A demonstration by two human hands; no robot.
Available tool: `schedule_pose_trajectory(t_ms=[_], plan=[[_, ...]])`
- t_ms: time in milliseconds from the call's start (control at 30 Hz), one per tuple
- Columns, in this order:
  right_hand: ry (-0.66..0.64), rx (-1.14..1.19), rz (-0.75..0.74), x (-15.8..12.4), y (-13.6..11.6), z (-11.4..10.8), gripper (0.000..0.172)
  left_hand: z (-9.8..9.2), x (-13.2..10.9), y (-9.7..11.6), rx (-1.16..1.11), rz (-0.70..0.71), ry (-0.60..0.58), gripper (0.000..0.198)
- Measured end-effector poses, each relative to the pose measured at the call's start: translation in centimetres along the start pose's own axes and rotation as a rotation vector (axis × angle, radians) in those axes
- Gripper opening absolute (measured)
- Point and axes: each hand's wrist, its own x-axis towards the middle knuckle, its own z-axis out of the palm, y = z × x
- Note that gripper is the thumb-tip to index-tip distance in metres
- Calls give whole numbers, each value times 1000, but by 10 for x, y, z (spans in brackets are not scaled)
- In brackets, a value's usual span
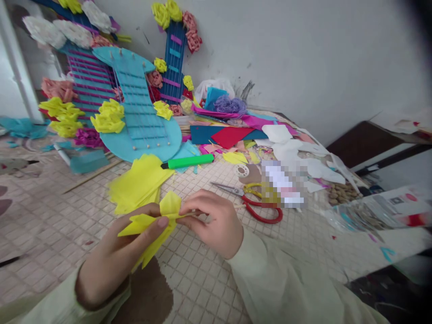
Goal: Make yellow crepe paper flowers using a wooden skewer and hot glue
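Note:
My left hand (114,252) is closed round several cut yellow paper pieces (170,204), its thumb pressing on them. From the right, my right hand (218,220) pinches the gathered end of the same yellow paper, where a thin stick seems to run between the fingers; its full length is hidden. Just behind my left hand lies a fanned stack of yellow paper (133,184). A green marker (191,161) rests by the stack's far edge. Red-handled scissors (265,218) lie beyond my right hand, blades partly open.
A light blue, stringed harp-like craft (135,103) with yellow paper flowers leans at the back left, near a dark blue one (173,63). Paper scraps (236,157), purple yarn (231,105) and a white spool (242,170) lie along the back. A plastic bag (371,207) is at right.

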Motion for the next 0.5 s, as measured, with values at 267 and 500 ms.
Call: schedule_pose_trajectory(t_ms=[267,500], plan=[[-68,15,-65,1,2,-2,8,-2,5,-3,-54,93,-73,12],[-15,-119,-167,-2,4,0,7,-4,5,2,-5,59,-126,11]])
